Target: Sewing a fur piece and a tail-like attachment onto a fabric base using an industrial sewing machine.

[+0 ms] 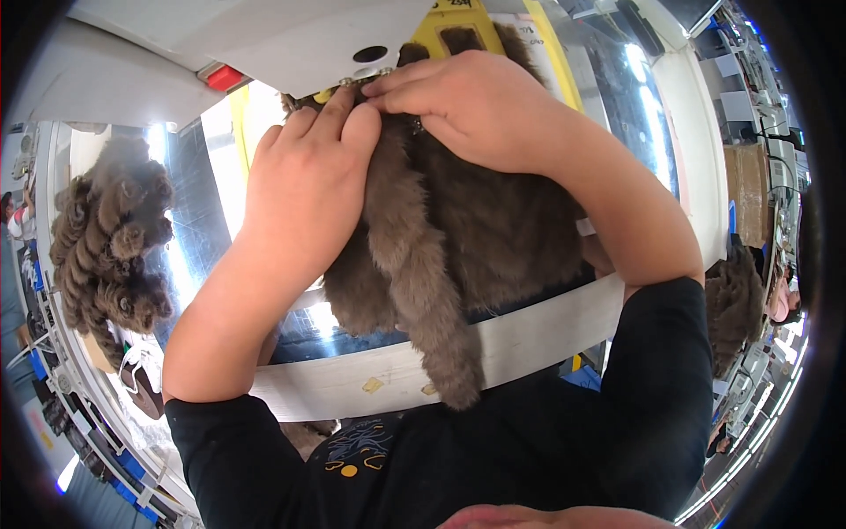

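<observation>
A brown plush fabric piece (502, 229) lies on the machine bed, under the head of what looks like a sewing machine (291, 35). A long, narrow plush strip (419, 256) runs from my hands over the front edge of the table. My left hand (308, 163) presses on the plush close to the machine head, index finger reaching forward and thumb bent against it. From the right, my right hand (476, 106) pinches the plush at the same spot, its fingertips almost touching the left ones. The machine head and my fingers hide the needle area.
A heap of curled brown plush pieces (115, 238) stands at the left. More brown plush (733, 309) hangs at the right. A yellow frame (454, 31) sits behind my right hand. A red part (225, 78) is on the machine. The white table edge (352, 379) runs before me.
</observation>
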`<state>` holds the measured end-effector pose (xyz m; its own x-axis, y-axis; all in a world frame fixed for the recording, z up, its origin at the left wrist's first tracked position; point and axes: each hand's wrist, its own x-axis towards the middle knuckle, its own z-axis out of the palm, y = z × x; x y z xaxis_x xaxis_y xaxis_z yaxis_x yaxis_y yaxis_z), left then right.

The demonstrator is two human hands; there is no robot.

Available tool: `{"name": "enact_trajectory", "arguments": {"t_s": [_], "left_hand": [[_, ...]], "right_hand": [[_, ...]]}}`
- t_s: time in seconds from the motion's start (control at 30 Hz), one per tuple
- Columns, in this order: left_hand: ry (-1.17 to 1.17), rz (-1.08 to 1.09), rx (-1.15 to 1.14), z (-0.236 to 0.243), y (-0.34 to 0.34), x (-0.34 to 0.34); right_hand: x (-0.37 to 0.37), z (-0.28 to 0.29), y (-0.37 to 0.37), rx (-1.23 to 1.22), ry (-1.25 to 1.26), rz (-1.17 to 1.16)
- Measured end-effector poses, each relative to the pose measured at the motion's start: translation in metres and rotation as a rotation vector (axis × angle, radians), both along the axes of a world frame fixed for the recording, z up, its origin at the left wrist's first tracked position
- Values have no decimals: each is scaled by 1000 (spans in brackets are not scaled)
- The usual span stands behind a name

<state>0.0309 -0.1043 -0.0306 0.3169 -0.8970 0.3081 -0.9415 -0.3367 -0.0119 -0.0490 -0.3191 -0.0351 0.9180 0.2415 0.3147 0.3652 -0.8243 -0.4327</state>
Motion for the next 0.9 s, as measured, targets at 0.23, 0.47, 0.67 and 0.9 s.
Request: {"name": "enact_trajectory", "arguments": {"t_s": [0.23, 0.47, 0.67, 0.9], "left_hand": [[38, -27, -8, 2, 0, 0], [57, -40, 39, 8, 4, -4], [70, -61, 46, 11, 8, -8], [92, -74, 93, 17, 12, -17]], "right_hand": [[-1, 6, 2, -30, 51, -27], [-10, 12, 6, -53, 66, -14], [-13, 21, 11, -69, 108, 8], [-20, 26, 13, -91, 92, 24]]}}
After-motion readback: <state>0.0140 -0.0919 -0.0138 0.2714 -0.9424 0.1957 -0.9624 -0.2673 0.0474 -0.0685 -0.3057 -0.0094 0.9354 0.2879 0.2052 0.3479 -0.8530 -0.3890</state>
